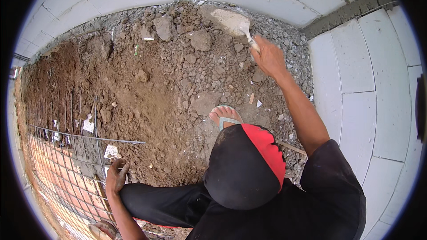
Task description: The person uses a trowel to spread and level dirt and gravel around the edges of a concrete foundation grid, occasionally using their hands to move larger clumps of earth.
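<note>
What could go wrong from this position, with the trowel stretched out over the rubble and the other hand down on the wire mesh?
The right hand holds the trowel at full reach, so the crouched body may tip forward. The left hand leans on thin steel mesh, whose wire ends could scratch or give way. The foot wears only an open sandal among loose stones, so slipping or a stubbed toe seems possible.

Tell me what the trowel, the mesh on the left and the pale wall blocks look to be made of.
Trowel: blade looks like dull metal smeared with pale mortar, handle light, material unclear, in the right hand. Mesh: thin dark steel-looking wire in a grid, beside the left hand. Wall blocks: matte white, probably lightweight concrete, with grey mortar joints.
</note>
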A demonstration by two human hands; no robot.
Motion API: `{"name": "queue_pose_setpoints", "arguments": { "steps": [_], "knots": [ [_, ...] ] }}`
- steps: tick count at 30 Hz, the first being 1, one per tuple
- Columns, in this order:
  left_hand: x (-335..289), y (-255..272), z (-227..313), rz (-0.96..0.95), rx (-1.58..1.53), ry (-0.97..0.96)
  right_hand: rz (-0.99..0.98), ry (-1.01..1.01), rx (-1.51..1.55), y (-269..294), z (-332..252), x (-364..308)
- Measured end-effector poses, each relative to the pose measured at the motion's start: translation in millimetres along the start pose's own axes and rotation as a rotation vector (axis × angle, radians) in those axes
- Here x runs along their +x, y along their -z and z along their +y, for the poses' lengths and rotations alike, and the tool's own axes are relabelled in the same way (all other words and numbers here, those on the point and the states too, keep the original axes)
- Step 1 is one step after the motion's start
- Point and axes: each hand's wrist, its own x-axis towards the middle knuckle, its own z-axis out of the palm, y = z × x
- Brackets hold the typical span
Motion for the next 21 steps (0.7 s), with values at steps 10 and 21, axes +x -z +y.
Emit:
{"name": "queue_pose_setpoints", "arguments": {
  "steps": [10, 21],
  "knots": [
    [54, -46, 218, 0.192, -0.437, 0.024, -0.259, 0.003, -0.122, -39, 197, 109],
    [235, -204, 395, 0.617, -0.647, -0.225, -0.569, 0.045, -0.053, -11, 106, 68]
  ]
}}
